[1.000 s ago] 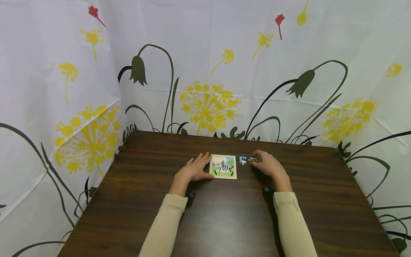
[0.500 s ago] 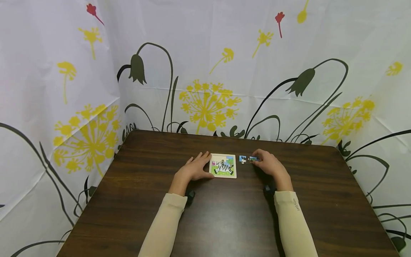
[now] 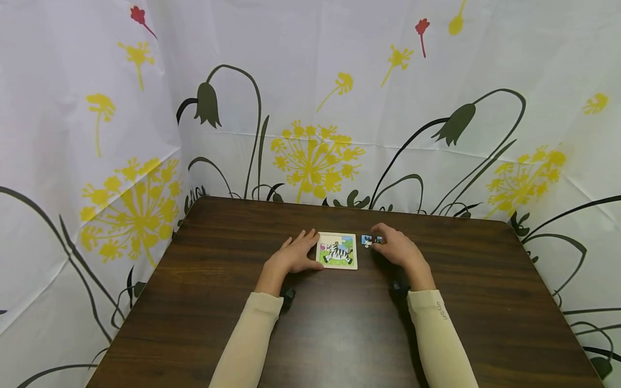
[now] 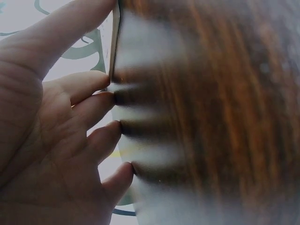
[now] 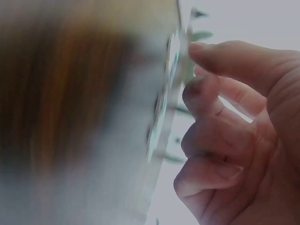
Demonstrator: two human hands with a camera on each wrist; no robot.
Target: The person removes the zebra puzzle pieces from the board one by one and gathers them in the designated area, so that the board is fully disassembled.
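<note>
A square wooden zebra puzzle (image 3: pixel 338 256) lies on the table, its upper left part showing bare wood. My left hand (image 3: pixel 291 255) rests at its left side, fingers spread, with thumb and index finger at the board's edge; the left wrist view shows the other fingertips down on the table. To the right of the board lie loose puzzle pieces (image 3: pixel 366 240) with blue on them. Over these my right hand (image 3: pixel 399 248) hovers and partly hides them. In the right wrist view the pieces (image 5: pixel 159 124) lie flat, apart from the loosely bent fingers, and nothing is between thumb and index finger.
The dark wood table (image 3: pixel 320 334) stretches out around the puzzle. Behind it hangs a white cloth (image 3: pixel 301 70) printed with flowers. A small black device (image 3: pixel 288 297) sits at the left wrist, and another (image 3: pixel 400 288) at the right.
My right hand has shifted left, from the right-hand loose piece toward the one nearer the board. My left hand and the puzzle board have stayed in place.
</note>
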